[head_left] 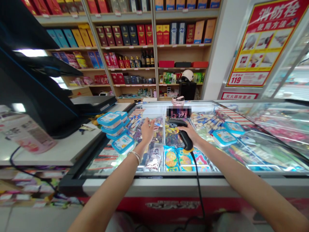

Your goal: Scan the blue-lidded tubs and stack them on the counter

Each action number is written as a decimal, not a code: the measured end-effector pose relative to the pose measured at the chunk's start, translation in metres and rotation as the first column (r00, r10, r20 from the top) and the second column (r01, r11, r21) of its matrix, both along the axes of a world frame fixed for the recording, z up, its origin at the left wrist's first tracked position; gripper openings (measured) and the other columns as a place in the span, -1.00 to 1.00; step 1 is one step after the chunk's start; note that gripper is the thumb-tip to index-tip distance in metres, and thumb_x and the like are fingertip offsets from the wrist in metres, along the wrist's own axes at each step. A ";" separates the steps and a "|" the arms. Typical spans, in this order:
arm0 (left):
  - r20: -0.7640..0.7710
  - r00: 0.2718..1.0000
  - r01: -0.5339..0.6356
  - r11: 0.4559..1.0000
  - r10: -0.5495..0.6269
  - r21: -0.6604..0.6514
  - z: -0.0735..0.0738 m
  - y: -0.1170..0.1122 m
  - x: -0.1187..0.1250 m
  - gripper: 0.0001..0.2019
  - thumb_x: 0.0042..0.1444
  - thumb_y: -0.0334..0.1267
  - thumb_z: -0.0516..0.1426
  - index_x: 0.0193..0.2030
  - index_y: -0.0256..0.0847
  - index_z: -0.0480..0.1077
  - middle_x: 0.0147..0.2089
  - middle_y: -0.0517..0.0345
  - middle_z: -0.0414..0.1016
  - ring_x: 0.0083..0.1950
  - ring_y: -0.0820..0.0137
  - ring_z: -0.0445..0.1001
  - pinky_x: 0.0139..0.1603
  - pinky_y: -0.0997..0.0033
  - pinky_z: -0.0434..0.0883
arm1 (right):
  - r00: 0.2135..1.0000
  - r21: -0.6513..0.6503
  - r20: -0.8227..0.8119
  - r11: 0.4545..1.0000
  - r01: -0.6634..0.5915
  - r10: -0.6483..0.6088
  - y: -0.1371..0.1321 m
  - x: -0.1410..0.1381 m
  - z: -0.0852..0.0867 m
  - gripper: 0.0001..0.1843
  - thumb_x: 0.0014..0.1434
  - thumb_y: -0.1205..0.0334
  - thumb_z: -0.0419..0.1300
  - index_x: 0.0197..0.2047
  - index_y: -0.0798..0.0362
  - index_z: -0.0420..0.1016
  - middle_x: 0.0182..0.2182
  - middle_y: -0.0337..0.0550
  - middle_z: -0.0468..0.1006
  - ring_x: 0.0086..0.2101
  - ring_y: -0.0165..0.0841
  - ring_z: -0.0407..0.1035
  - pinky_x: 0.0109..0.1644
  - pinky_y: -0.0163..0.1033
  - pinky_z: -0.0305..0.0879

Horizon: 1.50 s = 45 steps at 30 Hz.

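My right hand (190, 133) is wrapped around a black and yellow barcode scanner (185, 140), whose head points left over the glass-topped freezer (154, 182). Its cable hangs down past the freezer's front edge. Fingers bent, my left hand (147, 130) pinches a slim blue-and-white wrapped stick (158, 124) just left of the scanner head. To the left of that hand, blue-lidded tubs (109, 120) are stacked, with a single tub (123, 142) in front. More slim wrapped sticks (207, 123) lie in a heap on the right, beside two more blue-lidded tubs (224, 137).
A dark checkout terminal (36, 74) and a pink-and-white package (29, 132) stand on the white counter (65, 148) at left. Beyond the freezer are a pixelated screen (178, 112) and shelves (130, 46) of boxes and bottles. Packaged frozen goods (171, 158) show through the glass.
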<state>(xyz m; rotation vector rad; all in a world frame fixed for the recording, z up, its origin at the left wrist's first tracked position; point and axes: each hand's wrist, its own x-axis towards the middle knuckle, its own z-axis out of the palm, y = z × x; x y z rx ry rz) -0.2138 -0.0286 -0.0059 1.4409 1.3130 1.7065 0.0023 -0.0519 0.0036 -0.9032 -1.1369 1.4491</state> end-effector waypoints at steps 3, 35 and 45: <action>-0.039 0.999 -0.009 1.000 0.010 0.023 0.001 -0.002 0.001 -0.63 0.13 0.14 0.07 -0.33 -0.11 0.11 -0.44 0.29 0.38 -0.43 0.32 0.59 -0.48 0.39 0.53 | 0.999 0.003 0.035 1.000 -0.003 0.003 -0.001 -0.001 0.002 -0.41 -0.14 0.17 0.38 -0.04 -0.07 0.23 -0.61 -0.33 0.49 -0.68 -0.34 0.35 -0.65 -0.27 0.30; 0.128 0.973 0.185 0.981 -0.192 0.062 -0.011 0.024 0.071 -0.87 0.15 -0.35 0.12 -0.27 -0.18 0.18 -0.28 0.09 0.53 -0.16 0.30 0.62 -0.02 0.18 0.51 | 0.914 0.252 -0.302 0.901 0.352 -0.272 -0.019 0.102 0.087 -0.69 -0.11 0.18 0.33 -0.28 0.05 0.39 -0.50 -0.25 0.52 -0.64 -0.47 0.35 -0.66 -0.41 0.28; -0.161 0.954 0.269 0.958 -0.252 0.096 -0.002 0.056 0.203 -0.92 0.12 -0.26 0.19 -0.28 -0.17 0.37 -0.24 0.12 0.55 -0.19 0.34 0.55 -0.09 0.31 0.44 | 0.725 -0.025 -0.506 0.848 0.529 -0.467 -0.014 0.260 0.026 -0.93 0.04 0.29 0.17 -0.35 0.06 0.35 -0.49 -0.29 0.42 -0.62 -0.57 0.30 -0.62 -0.53 0.30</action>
